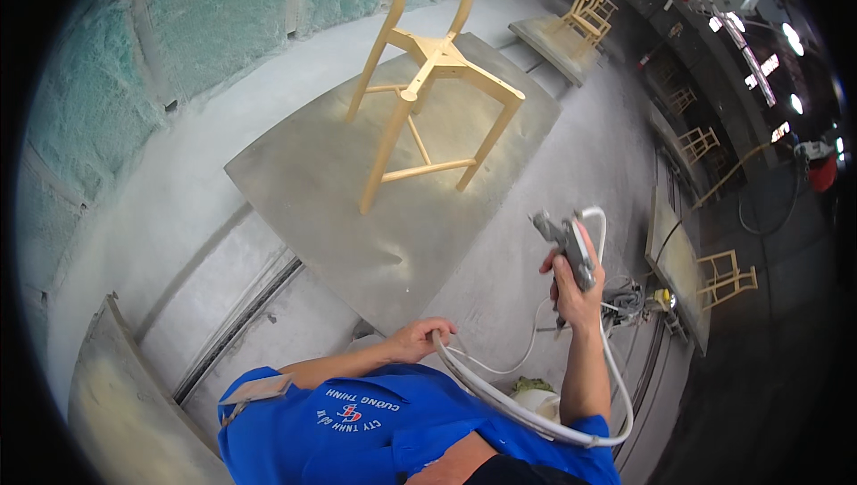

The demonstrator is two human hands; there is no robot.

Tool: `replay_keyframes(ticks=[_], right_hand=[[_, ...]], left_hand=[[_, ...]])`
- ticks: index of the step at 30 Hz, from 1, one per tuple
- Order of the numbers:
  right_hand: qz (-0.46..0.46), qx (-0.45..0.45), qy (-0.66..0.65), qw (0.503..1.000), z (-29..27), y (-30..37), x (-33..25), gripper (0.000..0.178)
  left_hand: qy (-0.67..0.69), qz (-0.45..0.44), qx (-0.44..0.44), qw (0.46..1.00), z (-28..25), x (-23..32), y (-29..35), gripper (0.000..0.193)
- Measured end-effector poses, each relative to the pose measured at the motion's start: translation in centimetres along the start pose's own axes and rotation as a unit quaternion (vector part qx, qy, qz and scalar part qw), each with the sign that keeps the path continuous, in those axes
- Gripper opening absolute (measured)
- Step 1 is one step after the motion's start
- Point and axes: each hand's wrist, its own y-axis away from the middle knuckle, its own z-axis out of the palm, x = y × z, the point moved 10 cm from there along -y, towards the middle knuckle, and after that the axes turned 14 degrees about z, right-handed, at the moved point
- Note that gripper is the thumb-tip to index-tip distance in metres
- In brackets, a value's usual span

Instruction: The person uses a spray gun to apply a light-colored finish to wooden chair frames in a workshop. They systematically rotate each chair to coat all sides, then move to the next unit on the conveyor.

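Observation:
A pale wooden chair frame [437, 58] with an open seat stands upright on a flat grey board [348, 235], ahead of me. My right hand [580, 293] grips a grey metal spray gun [571, 248], held up to the right of the board and apart from the chair. From the gun a white hose [500, 403] loops down past my right forearm and across my front. My left hand [420, 340] is closed around this hose near the board's close edge. Some fingers of both hands are hidden.
Green fibrous panels [196, 29] cover the left wall. A floor rail [237, 329] runs beside the board, and another board [120, 405] lies at lower left. More chairs [585, 20] stand far off, with another chair [725, 280] at right. Equipment [629, 302] sits beyond my right forearm.

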Motion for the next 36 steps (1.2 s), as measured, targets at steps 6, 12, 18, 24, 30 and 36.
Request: replay_keyframes(ticks=[6, 12, 18, 24, 30, 36], right_hand=[[-0.1, -0.165, 0.04, 0.98, 9.2, -13.6, -16.2, 0.056], [-0.212, -0.223, 0.112, 0.945, 20.3, -28.6, -33.7, 0.029], [-0.108, -0.172, 0.036, 0.979, 20.3, -47.7, -38.5, 0.022], [-0.099, -0.104, -0.041, 0.989, 5.1, -60.1, -32.7, 0.02], [-0.063, -0.074, -0.04, 0.994, -10.0, -65.6, -22.3, 0.018], [-0.125, 0.015, 0.004, 0.992, -13.3, -60.3, -17.7, 0.016]], left_hand=[[-0.083, -0.017, 0.138, 0.987, -6.4, 2.9, -0.4, 0.01], [-0.134, 0.024, 0.205, 0.969, -6.6, 7.9, -3.7, 0.005], [-0.167, -0.096, 0.327, 0.925, -6.4, 4.3, -3.3, 0.009], [-0.233, -0.069, 0.434, 0.868, -4.4, 0.7, -7.6, 0.02], [-0.279, -0.086, 0.399, 0.869, 1.2, -1.6, -15.9, 0.016], [-0.247, -0.144, 0.391, 0.875, 2.4, -5.2, -20.0, 0.015]])
